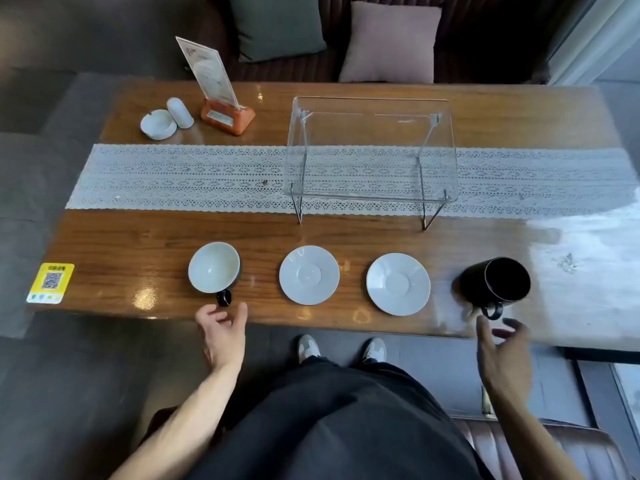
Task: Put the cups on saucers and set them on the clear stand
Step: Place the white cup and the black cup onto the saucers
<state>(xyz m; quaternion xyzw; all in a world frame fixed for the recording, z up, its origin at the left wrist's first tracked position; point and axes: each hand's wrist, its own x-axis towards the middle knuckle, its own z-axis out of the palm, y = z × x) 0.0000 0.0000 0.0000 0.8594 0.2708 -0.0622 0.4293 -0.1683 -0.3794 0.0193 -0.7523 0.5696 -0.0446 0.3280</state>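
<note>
Nearest us, our left hand [223, 332] hangs at the table's front edge with fingers spread and nothing in it, just short of the dark handle of the white-lined cup [214, 267]. Our right hand [502, 355] is likewise loose and unclenched, its fingertips close below the handle of the black cup [497, 284], not gripping it.

Both cups stand on the wooden table [138, 237], one at each end of a row. Between them lie two white saucers, the left saucer [309, 275] and the right saucer [398, 284], both bare and apart from the cups.

Beyond the row, the clear stand [370, 150] sits over a lace runner [180, 178], with nothing on top. Farther back stand a menu card [207, 74] in an orange holder, a white ashtray [158, 124] and a white shaker [180, 112].
</note>
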